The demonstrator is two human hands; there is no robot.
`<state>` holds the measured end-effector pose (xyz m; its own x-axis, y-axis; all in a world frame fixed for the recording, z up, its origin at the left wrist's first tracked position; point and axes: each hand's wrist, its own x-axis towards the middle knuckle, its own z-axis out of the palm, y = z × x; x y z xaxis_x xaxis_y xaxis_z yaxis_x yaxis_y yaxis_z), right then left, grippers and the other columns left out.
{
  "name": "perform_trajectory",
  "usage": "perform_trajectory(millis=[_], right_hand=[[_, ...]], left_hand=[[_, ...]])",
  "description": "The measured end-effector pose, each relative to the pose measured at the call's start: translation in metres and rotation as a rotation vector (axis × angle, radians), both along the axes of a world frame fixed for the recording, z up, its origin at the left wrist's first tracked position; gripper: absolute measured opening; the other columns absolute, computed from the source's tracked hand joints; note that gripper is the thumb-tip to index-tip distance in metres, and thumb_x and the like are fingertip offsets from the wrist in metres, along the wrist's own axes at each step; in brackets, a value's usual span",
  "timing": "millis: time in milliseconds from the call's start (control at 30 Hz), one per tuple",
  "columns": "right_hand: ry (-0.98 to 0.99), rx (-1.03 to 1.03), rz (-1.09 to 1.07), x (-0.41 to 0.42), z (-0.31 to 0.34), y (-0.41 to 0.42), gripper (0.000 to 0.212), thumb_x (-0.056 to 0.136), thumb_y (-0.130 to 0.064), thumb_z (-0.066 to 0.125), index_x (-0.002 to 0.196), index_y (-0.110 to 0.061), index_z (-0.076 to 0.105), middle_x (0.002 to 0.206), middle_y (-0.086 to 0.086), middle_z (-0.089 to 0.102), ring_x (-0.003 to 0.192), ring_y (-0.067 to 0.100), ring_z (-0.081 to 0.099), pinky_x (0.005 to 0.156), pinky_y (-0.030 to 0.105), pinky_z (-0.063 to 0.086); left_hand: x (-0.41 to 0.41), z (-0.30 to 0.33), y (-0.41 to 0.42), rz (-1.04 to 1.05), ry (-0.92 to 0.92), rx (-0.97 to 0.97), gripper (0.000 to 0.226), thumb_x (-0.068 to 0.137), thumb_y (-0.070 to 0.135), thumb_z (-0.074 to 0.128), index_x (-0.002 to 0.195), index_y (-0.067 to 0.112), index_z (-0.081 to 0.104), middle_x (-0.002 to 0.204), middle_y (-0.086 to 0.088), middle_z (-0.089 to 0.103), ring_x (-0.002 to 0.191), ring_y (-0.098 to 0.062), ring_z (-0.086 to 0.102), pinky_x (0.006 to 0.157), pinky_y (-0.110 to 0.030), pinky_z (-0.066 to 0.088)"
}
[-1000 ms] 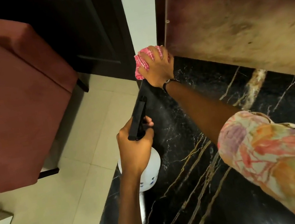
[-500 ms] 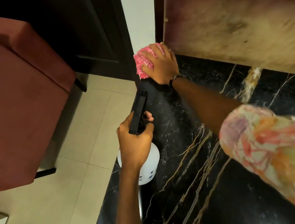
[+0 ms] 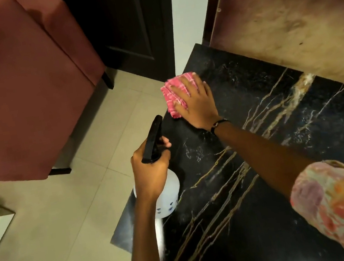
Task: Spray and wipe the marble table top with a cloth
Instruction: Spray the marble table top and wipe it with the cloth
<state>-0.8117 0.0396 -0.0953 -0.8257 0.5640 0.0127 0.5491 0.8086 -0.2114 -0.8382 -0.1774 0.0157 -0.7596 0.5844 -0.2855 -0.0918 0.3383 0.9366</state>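
Observation:
A black marble table top (image 3: 284,145) with gold and white veins fills the right half of the view. My right hand (image 3: 196,103) lies flat with spread fingers on a folded pink cloth (image 3: 171,97), pressing it onto the marble near the table's far left corner. My left hand (image 3: 151,173) grips the black trigger head of a white spray bottle (image 3: 169,199) above the table's left edge. The bottle's nozzle points toward the cloth.
A red upholstered chair (image 3: 21,88) stands on the pale tiled floor (image 3: 59,242) to the left. A dark cabinet door (image 3: 124,23) is behind. A worn brown panel (image 3: 284,18) rises along the table's far edge.
My right hand has pulled the pink cloth back from the far corner toward me along the left edge. The spray bottle has stayed in my left hand.

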Motion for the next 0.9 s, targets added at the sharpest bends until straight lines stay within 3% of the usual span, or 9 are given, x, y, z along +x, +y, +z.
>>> perform_trajectory(millis=[167, 333, 400, 467, 533, 733, 800, 900], right_hand=[[-0.05, -0.031, 0.157, 0.019, 0.003, -0.071, 0.062, 0.09, -0.054, 0.025, 0.148, -0.034, 0.027, 0.156, 0.009, 0.026, 0.144, 0.041, 0.015, 0.116, 0.056, 0.016], [-0.055, -0.073, 0.317, 0.035, 0.004, -0.144, 0.059, 0.092, -0.053, 0.027, 0.148, -0.034, 0.026, 0.155, 0.009, 0.028, 0.144, 0.039, 0.016, 0.114, 0.059, 0.021], [-0.047, -0.082, 0.387, 0.041, 0.005, -0.172, 0.059, 0.092, -0.053, 0.028, 0.148, -0.035, 0.024, 0.156, 0.007, 0.027, 0.145, 0.038, 0.014, 0.114, 0.058, 0.021], [-0.041, -0.074, 0.454, 0.048, 0.005, -0.198, 0.059, 0.093, -0.054, 0.029, 0.149, -0.035, 0.021, 0.158, 0.005, 0.023, 0.146, 0.037, 0.011, 0.114, 0.058, 0.019], [-0.027, -0.079, 0.511, 0.055, 0.005, -0.222, 0.059, 0.094, -0.054, 0.031, 0.15, -0.036, 0.02, 0.159, 0.004, 0.021, 0.146, 0.036, 0.01, 0.115, 0.057, 0.018], [-0.035, -0.105, 0.686, 0.066, -0.001, -0.283, 0.063, 0.094, -0.058, 0.035, 0.15, -0.035, 0.019, 0.159, 0.002, 0.019, 0.147, 0.032, 0.006, 0.117, 0.057, 0.014], [-0.08, -0.091, 0.74, 0.055, 0.0, -0.298, 0.064, 0.092, -0.061, 0.035, 0.149, -0.035, 0.023, 0.158, 0.003, 0.022, 0.147, 0.034, 0.008, 0.116, 0.056, 0.015], [-0.117, -0.046, 0.802, 0.043, 0.003, -0.317, 0.065, 0.087, -0.053, 0.051, 0.145, -0.032, 0.032, 0.155, 0.005, 0.029, 0.146, 0.036, 0.013, 0.115, 0.055, 0.018]], left_hand=[[0.018, 0.008, -0.05, 0.104, 0.001, -0.024, 0.04, 0.079, -0.012, 0.052, 0.083, 0.026, 0.065, 0.086, -0.002, 0.068, 0.05, -0.005, 0.052, 0.06, -0.026, 0.04], [0.042, 0.021, -0.11, 0.23, -0.017, -0.054, 0.03, 0.082, -0.015, 0.048, 0.085, 0.01, 0.063, 0.079, -0.009, 0.063, 0.038, -0.007, 0.044, 0.04, -0.014, 0.036], [0.05, 0.026, -0.136, 0.279, 0.007, -0.049, 0.042, 0.082, -0.015, 0.047, 0.083, 0.023, 0.063, 0.075, -0.009, 0.061, 0.037, -0.008, 0.043, 0.04, -0.015, 0.037], [0.057, 0.03, -0.158, 0.33, 0.03, -0.069, 0.059, 0.083, -0.01, 0.05, 0.08, 0.047, 0.062, 0.073, -0.005, 0.061, 0.037, -0.011, 0.043, 0.042, -0.018, 0.039], [0.063, 0.031, -0.18, 0.361, 0.065, -0.12, 0.064, 0.075, 0.001, 0.052, 0.083, 0.063, 0.057, 0.08, 0.001, 0.064, 0.037, -0.012, 0.043, 0.045, -0.021, 0.04], [0.074, 0.021, -0.23, 0.472, 0.088, -0.21, 0.076, 0.065, 0.005, 0.044, 0.114, 0.064, 0.046, 0.092, -0.004, 0.065, 0.042, -0.017, 0.047, 0.044, -0.018, 0.041], [0.075, 0.022, -0.234, 0.495, 0.089, -0.217, 0.075, 0.064, 0.005, 0.044, 0.104, 0.069, 0.047, 0.093, -0.006, 0.065, 0.041, -0.015, 0.046, 0.043, -0.018, 0.041], [0.076, 0.025, -0.236, 0.53, 0.069, -0.224, 0.066, 0.063, 0.006, 0.044, 0.081, 0.069, 0.052, 0.097, -0.012, 0.065, 0.038, -0.013, 0.043, 0.045, -0.022, 0.041]])
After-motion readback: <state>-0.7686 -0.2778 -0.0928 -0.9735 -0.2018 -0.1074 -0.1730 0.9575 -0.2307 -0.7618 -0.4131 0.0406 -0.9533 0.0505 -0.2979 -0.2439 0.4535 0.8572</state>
